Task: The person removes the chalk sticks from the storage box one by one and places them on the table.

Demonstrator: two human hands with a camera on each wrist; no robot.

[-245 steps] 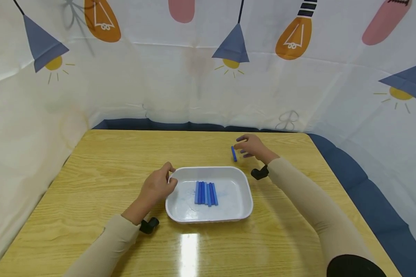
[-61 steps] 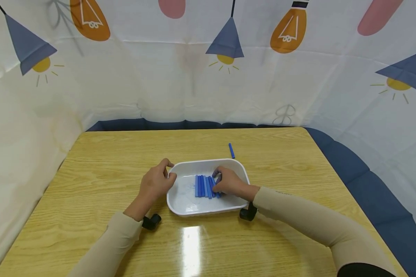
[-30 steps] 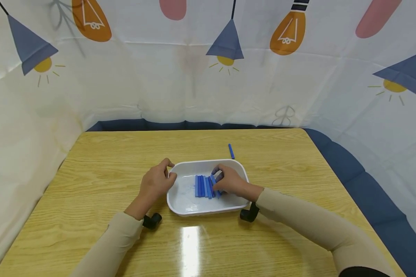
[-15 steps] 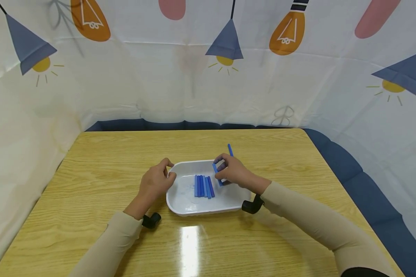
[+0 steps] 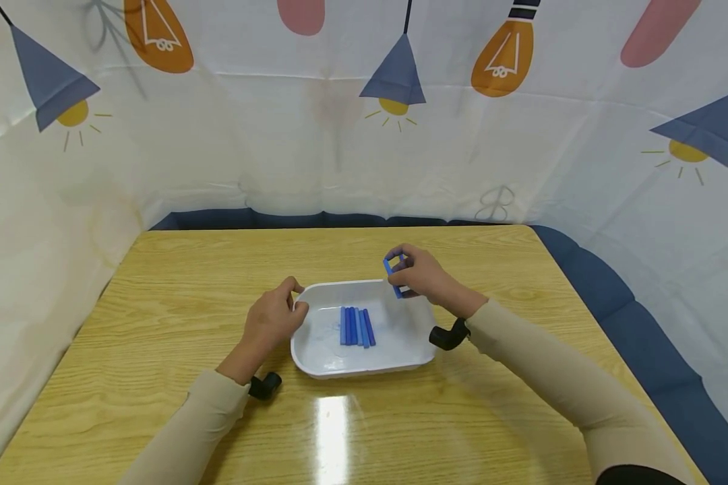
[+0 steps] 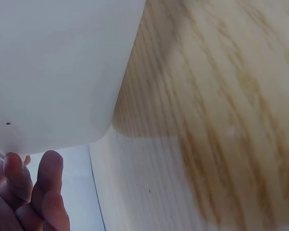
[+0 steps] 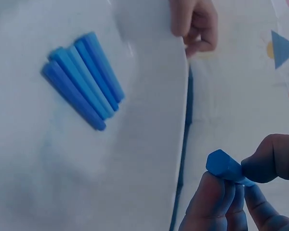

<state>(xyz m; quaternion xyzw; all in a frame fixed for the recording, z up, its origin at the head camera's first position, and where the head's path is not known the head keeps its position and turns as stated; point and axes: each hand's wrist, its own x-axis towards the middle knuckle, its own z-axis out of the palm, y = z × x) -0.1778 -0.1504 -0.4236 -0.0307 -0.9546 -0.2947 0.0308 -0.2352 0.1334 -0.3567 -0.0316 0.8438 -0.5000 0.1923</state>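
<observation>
My right hand (image 5: 421,275) pinches a blue hexagonal stick (image 7: 223,166), chalk-like, between thumb and fingers. It is raised over the far right rim of the white tray (image 5: 406,343). Blue stains mark these fingertips. Inside the tray, several more blue sticks (image 5: 356,327) lie side by side in light and dark shades. My left hand (image 5: 271,320) grips the tray's far left corner, thumb at the rim; its curled fingers (image 6: 48,178) show beside the tray wall in the left wrist view. Another blue stick (image 5: 402,257) on the table behind the tray is mostly hidden by my right hand.
The tray stands on a wood-grain table (image 5: 188,303). Behind it hangs a white curtain (image 5: 279,148) printed with lamps and bulbs, with a dark blue lower edge. Faint blue smudges mark the tray floor.
My right hand took the rightmost stick from the row in the tray and raised it away toward the far right rim. My left hand kept its hold on the tray.
</observation>
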